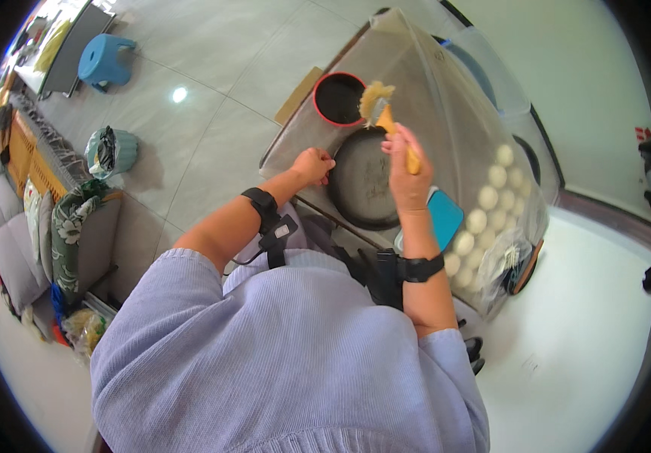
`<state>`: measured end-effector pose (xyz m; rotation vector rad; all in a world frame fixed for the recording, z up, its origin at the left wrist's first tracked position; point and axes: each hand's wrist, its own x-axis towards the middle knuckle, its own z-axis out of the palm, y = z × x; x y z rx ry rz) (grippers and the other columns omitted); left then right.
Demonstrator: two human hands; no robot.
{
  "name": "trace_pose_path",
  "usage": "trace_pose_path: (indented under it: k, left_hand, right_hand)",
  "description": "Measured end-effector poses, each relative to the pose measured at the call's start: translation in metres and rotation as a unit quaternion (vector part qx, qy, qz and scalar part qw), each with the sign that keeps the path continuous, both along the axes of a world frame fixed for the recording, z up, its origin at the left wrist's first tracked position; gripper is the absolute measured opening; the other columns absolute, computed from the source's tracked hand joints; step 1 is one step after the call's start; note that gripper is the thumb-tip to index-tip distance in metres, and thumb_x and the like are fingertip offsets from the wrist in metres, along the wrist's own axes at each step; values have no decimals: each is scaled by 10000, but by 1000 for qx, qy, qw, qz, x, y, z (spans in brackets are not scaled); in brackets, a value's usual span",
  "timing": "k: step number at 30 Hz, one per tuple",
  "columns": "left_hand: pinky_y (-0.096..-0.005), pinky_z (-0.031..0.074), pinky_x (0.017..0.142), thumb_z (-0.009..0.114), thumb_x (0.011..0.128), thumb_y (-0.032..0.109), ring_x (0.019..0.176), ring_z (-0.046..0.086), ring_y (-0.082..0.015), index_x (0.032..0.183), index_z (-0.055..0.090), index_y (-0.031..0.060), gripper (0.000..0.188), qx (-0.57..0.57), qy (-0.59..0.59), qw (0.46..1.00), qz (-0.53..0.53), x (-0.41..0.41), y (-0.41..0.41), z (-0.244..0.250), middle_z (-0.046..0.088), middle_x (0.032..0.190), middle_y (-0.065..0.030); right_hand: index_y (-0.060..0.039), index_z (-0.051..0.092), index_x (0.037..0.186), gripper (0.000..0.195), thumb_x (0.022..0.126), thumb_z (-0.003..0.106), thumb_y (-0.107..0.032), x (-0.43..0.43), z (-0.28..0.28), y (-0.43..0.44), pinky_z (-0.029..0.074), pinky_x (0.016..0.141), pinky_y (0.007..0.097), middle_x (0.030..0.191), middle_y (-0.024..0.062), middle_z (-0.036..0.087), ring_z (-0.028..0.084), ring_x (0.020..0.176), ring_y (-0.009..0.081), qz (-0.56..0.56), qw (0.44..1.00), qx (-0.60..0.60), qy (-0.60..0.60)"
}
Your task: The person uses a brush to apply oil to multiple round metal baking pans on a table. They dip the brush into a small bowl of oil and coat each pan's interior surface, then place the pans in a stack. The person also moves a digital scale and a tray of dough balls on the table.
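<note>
My right hand (409, 170) grips the orange-yellow handle of a brush (385, 119). Its pale bristles are raised beside the right edge of a dark bowl with a red rim (339, 98). Below the bowl lies a round, dark, shallow pan (362, 181) with patchy marks on its bottom. At the pan's left rim is my left hand (315, 166), its fingers curled and its thumb against the edge. A blue-faced flat device or box (444, 219) lies partly under my right forearm.
Translucent plastic sheeting (416, 68) covers the table. Several pale round balls, perhaps dough (476, 221), sit in rows to the right. A clear plastic bin (489, 68) stands behind. On the tiled floor are a blue stool (104, 61) and a waste bin (113, 152), near a grey sofa (11, 226).
</note>
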<state>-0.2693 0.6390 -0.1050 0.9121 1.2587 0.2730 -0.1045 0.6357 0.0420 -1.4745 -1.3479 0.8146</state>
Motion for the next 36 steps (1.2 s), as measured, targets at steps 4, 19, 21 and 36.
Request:
trace_pose_path:
  k: [4, 19, 21, 36]
  left_hand:
    - [-282, 478, 451, 570, 845, 107, 554, 595, -165, 964, 531, -33, 188, 37, -26, 999, -6, -2, -2, -6, 578, 717, -83]
    - [-301, 488, 414, 549, 821, 45, 488, 584, -189, 842, 467, -18, 106, 44, -8, 999, -13, 4, -1, 3, 540, 621, -92]
    - [-291, 466, 404, 538, 843, 47, 505, 571, -179, 896, 472, -19, 108, 25, -2, 1000, -16, 5, -1, 5, 537, 652, -82]
    - [-308, 474, 391, 526, 810, 8, 498, 586, -199, 1007, 476, -40, 209, 39, -29, 999, -1, 6, -1, 5, 561, 723, -116]
  right_hand:
    - [-15, 618, 1016, 249, 877, 546, -208, 47, -7, -36, 506, 640, 273, 795, 103, 654, 633, 683, 160, -87, 984, -154, -13]
    - [-51, 584, 750, 279, 851, 438, -267, 74, -61, -16, 460, 600, 467, 728, 202, 586, 569, 699, 396, 42, 930, -129, -342]
    - [-61, 585, 763, 242, 835, 470, -260, 43, -58, -53, 466, 628, 430, 753, 197, 590, 572, 722, 385, 108, 964, -136, -199]
    - [-67, 618, 936, 178, 831, 541, -188, 57, -41, -116, 487, 725, 362, 885, 160, 622, 596, 830, 338, 182, 940, -183, -223]
